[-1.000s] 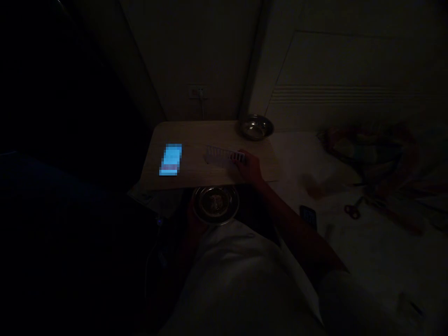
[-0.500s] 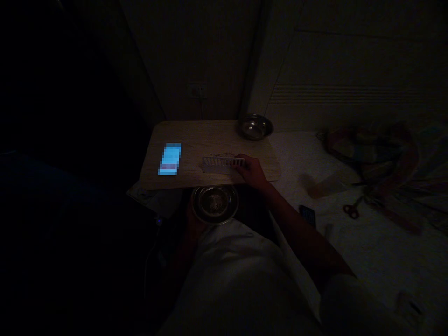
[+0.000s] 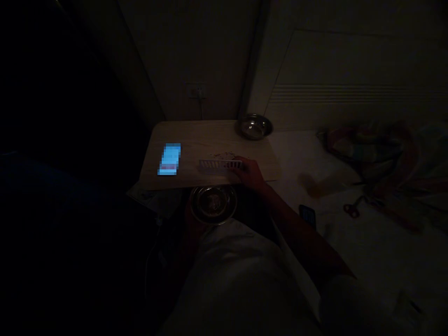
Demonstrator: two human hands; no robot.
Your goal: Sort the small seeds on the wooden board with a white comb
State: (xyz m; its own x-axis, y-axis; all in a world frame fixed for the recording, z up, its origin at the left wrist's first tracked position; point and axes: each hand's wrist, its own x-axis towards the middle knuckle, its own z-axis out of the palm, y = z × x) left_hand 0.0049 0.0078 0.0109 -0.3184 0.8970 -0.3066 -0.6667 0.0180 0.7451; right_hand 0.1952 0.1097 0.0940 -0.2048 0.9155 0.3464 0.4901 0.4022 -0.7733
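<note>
My right hand point(image 3: 249, 172) grips the right end of a pale slotted strip, like a comb or rack point(image 3: 217, 164), which stands on the wooden board point(image 3: 189, 133). Small dark crumbs point(image 3: 226, 155) lie on the board just behind the strip. Below the board's front edge, my left hand point(image 3: 196, 221) holds a round metal bowl point(image 3: 233, 205) by its left side; its fingers are mostly lost in the dark. Some pale loose bits point(image 3: 214, 201) lie at the bottom of that bowl.
A lit phone point(image 3: 170, 159) lies on the board's left part. Another metal bowl point(image 3: 255, 127) stands at its back right corner. On the pale surface to the right are a dark phone-like object point(image 3: 307, 215), scissors point(image 3: 352, 210) and a dim heap of coloured things point(image 3: 371, 144).
The slotted strip and my right hand have shifted slightly left and toward me. More crumbs show behind the strip. The bowl in my left hand has barely moved.
</note>
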